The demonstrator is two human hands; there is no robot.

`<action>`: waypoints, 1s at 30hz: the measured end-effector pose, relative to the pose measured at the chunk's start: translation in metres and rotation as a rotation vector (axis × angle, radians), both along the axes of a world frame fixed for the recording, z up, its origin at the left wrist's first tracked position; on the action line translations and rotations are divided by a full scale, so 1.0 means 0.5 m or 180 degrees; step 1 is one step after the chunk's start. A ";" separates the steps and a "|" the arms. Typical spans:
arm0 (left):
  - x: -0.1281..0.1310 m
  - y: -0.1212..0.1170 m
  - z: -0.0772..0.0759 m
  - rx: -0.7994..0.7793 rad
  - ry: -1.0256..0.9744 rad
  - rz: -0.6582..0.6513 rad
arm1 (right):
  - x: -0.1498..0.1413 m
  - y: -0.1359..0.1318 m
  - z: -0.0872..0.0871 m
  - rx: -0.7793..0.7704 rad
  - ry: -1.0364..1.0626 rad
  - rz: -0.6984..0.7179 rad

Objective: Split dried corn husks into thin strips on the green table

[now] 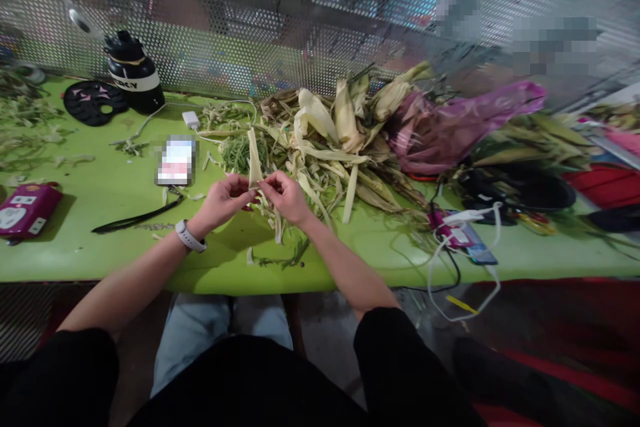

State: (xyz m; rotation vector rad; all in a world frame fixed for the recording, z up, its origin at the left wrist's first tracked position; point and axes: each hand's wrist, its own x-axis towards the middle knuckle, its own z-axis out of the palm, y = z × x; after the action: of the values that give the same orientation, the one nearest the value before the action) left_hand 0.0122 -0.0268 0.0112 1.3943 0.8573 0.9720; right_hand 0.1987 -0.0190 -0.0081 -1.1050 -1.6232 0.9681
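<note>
Husk strip (255, 157) rises nearly upright over the green table (125, 250) in the head view; the left hand (227, 200) pinches its lower end, thumb and fingers closed together, and the right hand (283, 196) nips the same end between bunched fingertips; corn husks (346, 123) lie heaped beyond, beside a pink plastic bag (445, 125)

Husk strip (255, 159): papery, matt, fibrous look. Husk pile (347, 121): dry, rough, creased. Surface (120, 183): smooth, slight sheen. Back panel (200, 23): perforated metal, shiny. Bag (450, 127): thin glossy plastic, crinkled. Bottle (145, 99): smooth, plastic-looking, satin. Trousers (193, 327): denim cloth. Sleeve (390, 350): matt cloth. Wristband (189, 236): smooth, matt, rubbery look.
</note>
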 end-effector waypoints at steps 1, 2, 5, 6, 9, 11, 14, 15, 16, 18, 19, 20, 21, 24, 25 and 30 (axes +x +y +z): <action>-0.001 0.001 0.002 -0.0046 -0.0020 -0.0021 | 0.001 0.000 0.002 -0.0017 -0.0018 0.0017; -0.002 0.002 0.003 -0.0093 -0.0050 -0.0025 | 0.002 0.000 0.003 -0.0011 -0.0052 0.0027; -0.002 0.005 0.002 -0.0237 -0.0136 0.0012 | 0.003 -0.001 0.005 0.0011 -0.0134 0.0014; -0.002 0.006 0.000 -0.0285 -0.0165 0.0042 | 0.003 -0.001 0.004 0.0011 -0.0140 0.0007; -0.001 0.010 -0.006 -0.0458 -0.0277 0.0076 | 0.003 -0.001 -0.001 -0.0022 -0.0103 -0.0039; -0.002 0.012 -0.009 -0.0583 -0.0379 0.0043 | 0.002 0.000 -0.003 -0.0067 -0.0028 -0.0059; -0.003 0.013 -0.009 -0.0670 -0.0517 0.0050 | 0.002 0.000 -0.001 -0.0147 0.0099 -0.0018; -0.003 0.012 -0.008 -0.0676 -0.0546 0.0061 | 0.002 0.000 0.001 -0.0177 0.0120 0.0002; -0.003 0.012 -0.007 -0.0678 -0.0562 0.0067 | 0.003 0.000 0.004 -0.0201 0.0130 0.0024; -0.002 0.011 -0.005 -0.0672 -0.0575 0.0071 | 0.005 0.000 0.009 -0.0250 0.0137 0.0111; -0.002 0.011 -0.004 -0.0673 -0.0580 0.0066 | 0.006 0.000 0.011 -0.0277 0.0147 0.0178; -0.002 0.010 -0.003 -0.0679 -0.0588 0.0059 | 0.008 -0.001 0.012 -0.0298 0.0168 0.0245; -0.002 0.010 -0.002 -0.0690 -0.0601 0.0054 | 0.008 -0.001 0.013 -0.0311 0.0193 0.0303; -0.003 0.010 0.000 -0.0729 -0.0648 0.0065 | 0.009 -0.001 0.012 -0.0329 0.0233 0.0353; -0.003 0.010 0.001 -0.0746 -0.0650 0.0062 | 0.009 -0.001 0.012 -0.0333 0.0236 0.0345; -0.005 0.008 0.004 -0.0800 -0.0621 0.0016 | 0.004 -0.001 0.017 -0.0527 0.0408 0.0359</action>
State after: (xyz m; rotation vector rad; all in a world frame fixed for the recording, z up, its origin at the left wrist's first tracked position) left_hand 0.0099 -0.0225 0.0134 1.0657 0.8061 0.9512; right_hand 0.2009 -0.0197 0.0005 -1.0469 -1.5357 1.2407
